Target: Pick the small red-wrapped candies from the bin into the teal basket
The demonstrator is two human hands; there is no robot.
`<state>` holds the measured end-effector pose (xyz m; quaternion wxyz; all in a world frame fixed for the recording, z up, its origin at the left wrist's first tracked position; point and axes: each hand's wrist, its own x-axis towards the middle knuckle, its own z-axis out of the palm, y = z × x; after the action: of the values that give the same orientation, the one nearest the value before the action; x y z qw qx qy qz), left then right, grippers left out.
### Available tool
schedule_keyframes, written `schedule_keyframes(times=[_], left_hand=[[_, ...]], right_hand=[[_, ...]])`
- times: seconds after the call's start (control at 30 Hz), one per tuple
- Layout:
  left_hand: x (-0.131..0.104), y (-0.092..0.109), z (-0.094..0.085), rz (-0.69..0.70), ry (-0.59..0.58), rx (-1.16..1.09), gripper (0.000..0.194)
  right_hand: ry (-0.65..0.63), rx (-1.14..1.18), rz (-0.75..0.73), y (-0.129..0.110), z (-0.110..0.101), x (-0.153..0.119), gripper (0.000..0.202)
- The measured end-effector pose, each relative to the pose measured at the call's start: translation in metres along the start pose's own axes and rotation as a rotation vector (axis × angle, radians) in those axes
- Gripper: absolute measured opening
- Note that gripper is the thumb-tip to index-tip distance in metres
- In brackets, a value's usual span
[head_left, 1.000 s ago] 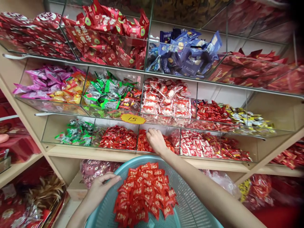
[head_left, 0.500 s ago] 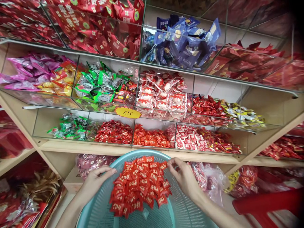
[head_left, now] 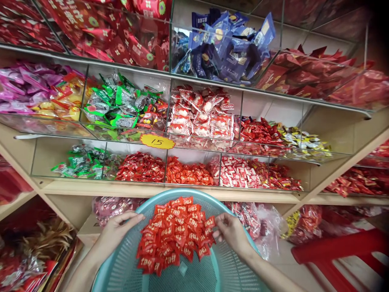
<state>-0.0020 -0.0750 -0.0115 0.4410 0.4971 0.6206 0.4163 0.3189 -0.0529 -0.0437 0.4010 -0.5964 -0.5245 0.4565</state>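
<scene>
A heap of small red-wrapped candies (head_left: 176, 231) with pale lettering sits inside a teal plastic basket (head_left: 118, 263) in front of me. My left hand (head_left: 123, 227) is at the heap's left, over the basket's rim, thumb and fingers pressed together. What it pinches, if anything, does not show. On the other side, my right hand (head_left: 232, 231) has its fingers bent in a pinch at the heap's right edge, beside the outermost candy. Whether it grips that wrapper or something clear, I cannot make out. Part of the basket's mesh bottom shows below the heap.
Behind the basket stands a wooden shelf (head_left: 170, 191) with clear-walled compartments of wrapped sweets. A yellow price tag (head_left: 157, 141) reads 15. Bagged goods (head_left: 117, 209) lie underneath. At the lower right is a red stool-like piece (head_left: 334, 247); feathery golden decorations (head_left: 45, 239) are at the lower left.
The whole view has shifted slightly, so shelf, basket and candies appear further left. My right hand's fingers have curled more and sit a little lower against the heap's edge.
</scene>
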Motion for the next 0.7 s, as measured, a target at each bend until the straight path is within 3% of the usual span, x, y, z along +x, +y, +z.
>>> schedule_keyframes(times=[0.37, 0.7], left_hand=[[-0.001, 0.002, -0.001, -0.011, 0.028, 0.05, 0.033], [0.001, -0.001, -0.001, -0.003, -0.002, -0.007, 0.026]], right_hand=[[0.007, 0.12, 0.171, 0.008, 0.01, 0.002, 0.017], [-0.003, -0.04, 0.141, 0.014, 0.012, 0.006, 0.016]])
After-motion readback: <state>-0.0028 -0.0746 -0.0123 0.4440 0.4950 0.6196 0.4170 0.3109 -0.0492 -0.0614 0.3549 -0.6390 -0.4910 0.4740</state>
